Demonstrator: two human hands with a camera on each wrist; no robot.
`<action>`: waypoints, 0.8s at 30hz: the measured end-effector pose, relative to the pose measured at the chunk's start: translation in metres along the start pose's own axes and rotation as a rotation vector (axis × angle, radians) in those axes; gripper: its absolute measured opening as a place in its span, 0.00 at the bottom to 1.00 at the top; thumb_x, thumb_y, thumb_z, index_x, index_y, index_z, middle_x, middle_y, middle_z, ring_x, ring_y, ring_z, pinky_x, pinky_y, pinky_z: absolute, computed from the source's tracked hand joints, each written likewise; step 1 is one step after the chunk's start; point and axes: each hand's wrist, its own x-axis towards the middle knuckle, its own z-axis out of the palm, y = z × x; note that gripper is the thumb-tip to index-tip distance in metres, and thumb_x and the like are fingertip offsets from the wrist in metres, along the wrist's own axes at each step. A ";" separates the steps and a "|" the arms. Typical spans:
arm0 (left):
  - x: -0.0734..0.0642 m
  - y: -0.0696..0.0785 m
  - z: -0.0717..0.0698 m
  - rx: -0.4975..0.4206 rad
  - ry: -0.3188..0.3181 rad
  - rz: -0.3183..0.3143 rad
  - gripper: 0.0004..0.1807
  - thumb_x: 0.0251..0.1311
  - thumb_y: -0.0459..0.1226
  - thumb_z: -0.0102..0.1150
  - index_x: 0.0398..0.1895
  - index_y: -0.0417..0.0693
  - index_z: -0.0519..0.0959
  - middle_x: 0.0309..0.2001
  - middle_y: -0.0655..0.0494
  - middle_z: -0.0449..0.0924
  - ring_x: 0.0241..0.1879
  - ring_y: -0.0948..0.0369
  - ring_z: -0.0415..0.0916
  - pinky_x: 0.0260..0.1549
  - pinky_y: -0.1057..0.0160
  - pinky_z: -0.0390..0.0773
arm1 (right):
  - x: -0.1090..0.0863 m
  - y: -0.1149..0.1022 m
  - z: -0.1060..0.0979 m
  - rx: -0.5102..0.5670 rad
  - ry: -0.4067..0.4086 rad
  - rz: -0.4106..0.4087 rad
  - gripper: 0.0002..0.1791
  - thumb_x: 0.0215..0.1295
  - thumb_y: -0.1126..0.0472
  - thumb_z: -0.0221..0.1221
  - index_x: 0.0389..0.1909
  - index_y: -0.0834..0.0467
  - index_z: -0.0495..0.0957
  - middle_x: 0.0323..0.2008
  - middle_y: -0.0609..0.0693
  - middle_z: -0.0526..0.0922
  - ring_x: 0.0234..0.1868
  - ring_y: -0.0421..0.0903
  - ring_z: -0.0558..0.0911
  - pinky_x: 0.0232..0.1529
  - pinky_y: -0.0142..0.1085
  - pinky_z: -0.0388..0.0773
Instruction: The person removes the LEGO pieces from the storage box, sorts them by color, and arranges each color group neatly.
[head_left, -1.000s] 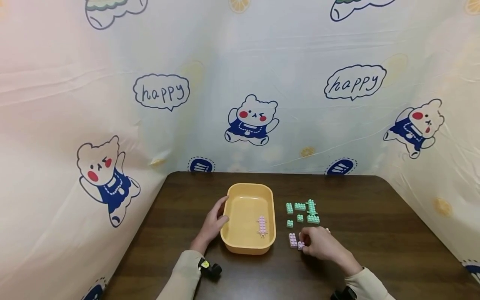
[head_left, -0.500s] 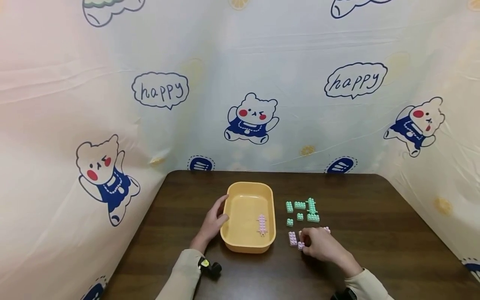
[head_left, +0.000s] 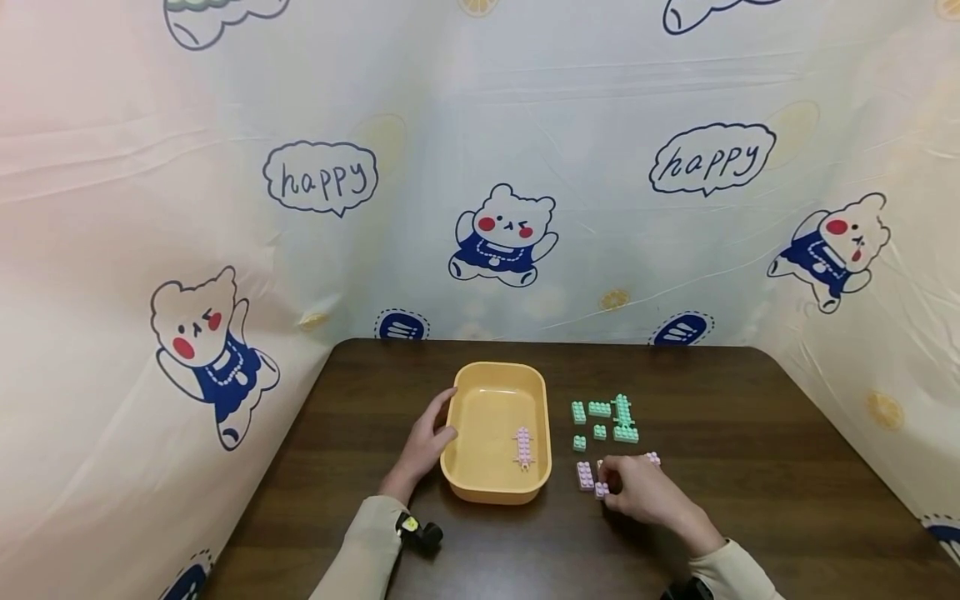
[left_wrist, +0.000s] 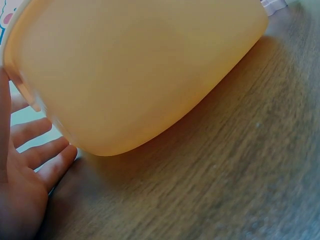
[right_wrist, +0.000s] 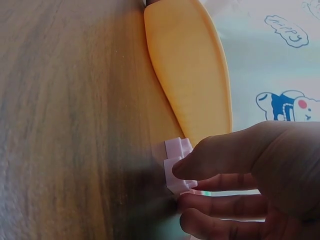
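Note:
In the head view, my left hand [head_left: 424,443] holds the left side of a yellow plastic basin [head_left: 459,492], thumb at the rim. In the left wrist view its fingers [left_wrist: 44,152] lie against the basin's outer wall [left_wrist: 135,100]. A pink studded toy brick piece [head_left: 523,448] lies inside the basin. My right hand [head_left: 647,490] is on the table to the right, pinching a small pink building brick [head_left: 602,490] at the thumb. Just left of it lies a longer pink brick [head_left: 585,476]. Another pink brick [head_left: 653,458] shows partly behind the hand.
Several green bricks lie beyond the right hand, among them a flat one [head_left: 599,409], a small one [head_left: 580,443] and a long one [head_left: 622,410]. All rest on a dark wooden table [head_left: 487,550]. A printed cloth [head_left: 420,250] hangs behind and beside it.
The scene has shifted slightly upward in the head view. Both hands keep almost the same places, and the bricks lie as before.

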 end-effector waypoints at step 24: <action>0.004 -0.015 0.004 -0.009 0.035 0.030 0.38 0.57 0.25 0.47 0.74 0.45 0.58 0.68 0.34 0.65 0.64 0.42 0.68 0.49 0.67 0.74 | 0.037 -0.020 -0.039 0.057 0.035 0.113 0.05 0.52 0.59 0.66 0.29 0.51 0.80 0.24 0.38 0.80 0.23 0.35 0.74 0.25 0.31 0.71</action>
